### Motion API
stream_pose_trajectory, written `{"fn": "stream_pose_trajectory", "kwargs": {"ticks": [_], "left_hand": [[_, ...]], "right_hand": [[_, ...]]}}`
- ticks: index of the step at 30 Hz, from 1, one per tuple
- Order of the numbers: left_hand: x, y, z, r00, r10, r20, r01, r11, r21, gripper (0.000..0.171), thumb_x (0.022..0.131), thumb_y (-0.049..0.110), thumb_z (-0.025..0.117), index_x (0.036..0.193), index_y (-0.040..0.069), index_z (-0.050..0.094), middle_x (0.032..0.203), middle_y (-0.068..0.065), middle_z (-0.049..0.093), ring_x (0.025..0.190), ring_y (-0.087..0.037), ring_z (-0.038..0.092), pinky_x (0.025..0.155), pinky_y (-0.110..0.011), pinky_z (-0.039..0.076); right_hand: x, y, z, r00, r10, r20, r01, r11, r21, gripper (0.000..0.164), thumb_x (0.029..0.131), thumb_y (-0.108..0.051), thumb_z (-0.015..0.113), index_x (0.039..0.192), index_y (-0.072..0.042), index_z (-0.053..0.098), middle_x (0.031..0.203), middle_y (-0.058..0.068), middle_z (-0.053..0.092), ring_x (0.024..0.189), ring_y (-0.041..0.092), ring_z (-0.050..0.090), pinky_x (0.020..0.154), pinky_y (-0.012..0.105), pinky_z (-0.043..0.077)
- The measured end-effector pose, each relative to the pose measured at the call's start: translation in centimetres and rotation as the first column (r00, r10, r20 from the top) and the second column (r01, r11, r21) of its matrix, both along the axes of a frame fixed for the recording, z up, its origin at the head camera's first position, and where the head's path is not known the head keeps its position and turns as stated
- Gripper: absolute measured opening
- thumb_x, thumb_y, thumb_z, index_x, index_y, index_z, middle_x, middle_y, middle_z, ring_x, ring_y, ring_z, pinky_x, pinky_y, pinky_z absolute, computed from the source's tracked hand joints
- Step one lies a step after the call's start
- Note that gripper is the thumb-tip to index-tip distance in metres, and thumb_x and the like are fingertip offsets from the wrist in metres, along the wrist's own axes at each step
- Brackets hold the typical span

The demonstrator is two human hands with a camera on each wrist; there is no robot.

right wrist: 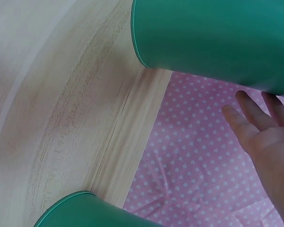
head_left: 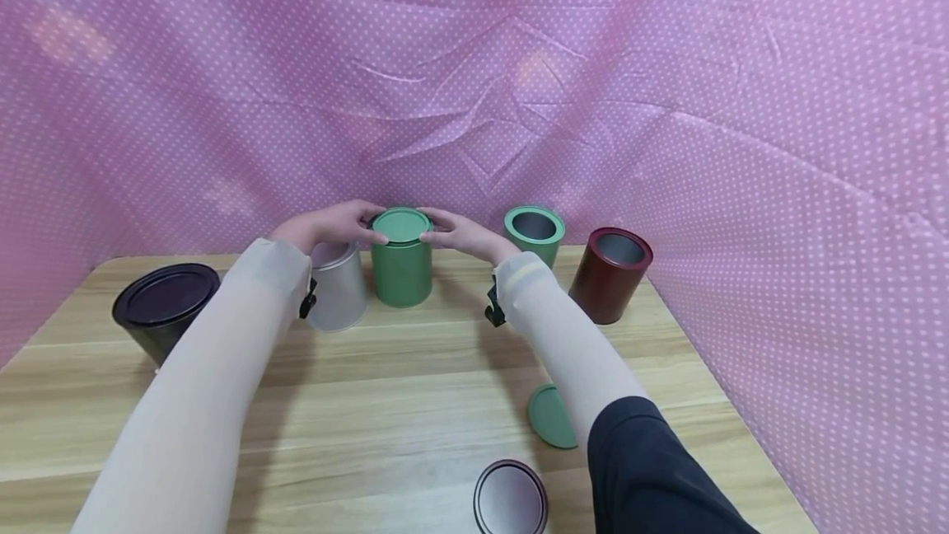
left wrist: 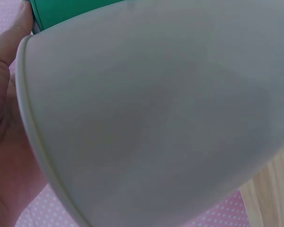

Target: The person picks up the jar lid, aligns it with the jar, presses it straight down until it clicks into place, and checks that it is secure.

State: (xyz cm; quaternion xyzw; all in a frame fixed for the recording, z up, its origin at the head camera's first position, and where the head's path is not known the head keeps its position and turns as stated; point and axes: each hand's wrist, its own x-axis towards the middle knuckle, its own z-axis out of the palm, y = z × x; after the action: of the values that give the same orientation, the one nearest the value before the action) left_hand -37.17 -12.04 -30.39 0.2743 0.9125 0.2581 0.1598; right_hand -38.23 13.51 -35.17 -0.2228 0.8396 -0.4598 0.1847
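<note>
A closed green can (head_left: 403, 278) stands at the back of the table, its round green lid (head_left: 402, 225) on top. From the left, my left hand (head_left: 334, 223) grips the lid's rim, thumb in front and fingers toward the back. On the opposite side my right hand (head_left: 467, 235) holds the same rim, thumb forward. The right wrist view shows the fingers (right wrist: 248, 125) reaching beside the green can's wall (right wrist: 217, 42). A white can (head_left: 338, 295) stands below my left forearm and fills most of the left wrist view, partly covering the left hand (left wrist: 9, 151).
A black lidded can (head_left: 159, 303) stands at the left. An open green can (head_left: 544, 251) and an open dark red can (head_left: 604, 291) stand at the right. A green lid (head_left: 550, 419) and a dark red-rimmed lid (head_left: 511, 505) lie in front. A pink dotted cloth (head_left: 474, 64) surrounds the table.
</note>
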Motion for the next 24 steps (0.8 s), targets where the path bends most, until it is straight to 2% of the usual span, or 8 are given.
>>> {"fn": "stream_pose_trajectory", "kwargs": {"ticks": [9, 15, 20, 24], "left_hand": [[-0.1, 0.2, -0.1, 1.000, -0.002, 0.003, 0.002, 1.000, -0.022, 0.068, 0.095, 0.027, 0.062, 0.147, -0.004, 0.032, 0.141, -0.027, 0.047, 0.131, -0.043, 0.045, 0.113, -0.060, 0.028], [-0.5, 0.2, -0.1, 1.000, -0.019, -0.001, 0.019, 0.999, -0.037, 0.065, 0.095, 0.024, 0.062, 0.146, -0.005, 0.033, 0.143, -0.027, 0.045, 0.133, -0.044, 0.042, 0.113, -0.061, 0.026], [-0.6, 0.2, 0.1, 0.999, -0.035, -0.015, 0.034, 0.998, -0.045, 0.064, 0.095, 0.023, 0.061, 0.144, -0.008, 0.035, 0.144, -0.030, 0.041, 0.134, -0.046, 0.039, 0.114, -0.061, 0.026], [-0.6, 0.2, 0.2, 0.999, -0.036, -0.013, 0.035, 0.998, -0.058, 0.065, 0.095, 0.024, 0.061, 0.144, -0.010, 0.035, 0.148, -0.032, 0.034, 0.137, -0.048, 0.032, 0.114, -0.062, 0.022]], "right_hand": [[-0.4, 0.2, 0.1, 1.000, -0.005, 0.003, 0.005, 0.999, 0.046, 0.072, 0.089, -0.052, 0.062, 0.151, -0.039, 0.029, 0.158, -0.002, 0.032, 0.143, 0.023, 0.034, 0.116, 0.053, 0.027], [-0.3, 0.0, 0.8, 1.000, -0.011, 0.006, 0.011, 0.996, 0.091, 0.069, 0.090, -0.051, 0.062, 0.150, -0.041, 0.030, 0.156, -0.001, 0.036, 0.140, 0.024, 0.038, 0.115, 0.052, 0.029], [-0.2, -0.3, 1.6, 1.000, -0.009, -0.012, 0.010, 0.990, 0.143, 0.069, 0.092, -0.047, 0.062, 0.151, -0.036, 0.030, 0.155, 0.002, 0.038, 0.139, 0.024, 0.041, 0.115, 0.046, 0.032], [-0.2, -0.5, 2.1, 1.000, -0.010, -0.020, 0.014, 0.984, 0.177, 0.070, 0.092, -0.045, 0.063, 0.152, -0.032, 0.030, 0.153, 0.005, 0.040, 0.138, 0.024, 0.042, 0.115, 0.042, 0.034]]}}
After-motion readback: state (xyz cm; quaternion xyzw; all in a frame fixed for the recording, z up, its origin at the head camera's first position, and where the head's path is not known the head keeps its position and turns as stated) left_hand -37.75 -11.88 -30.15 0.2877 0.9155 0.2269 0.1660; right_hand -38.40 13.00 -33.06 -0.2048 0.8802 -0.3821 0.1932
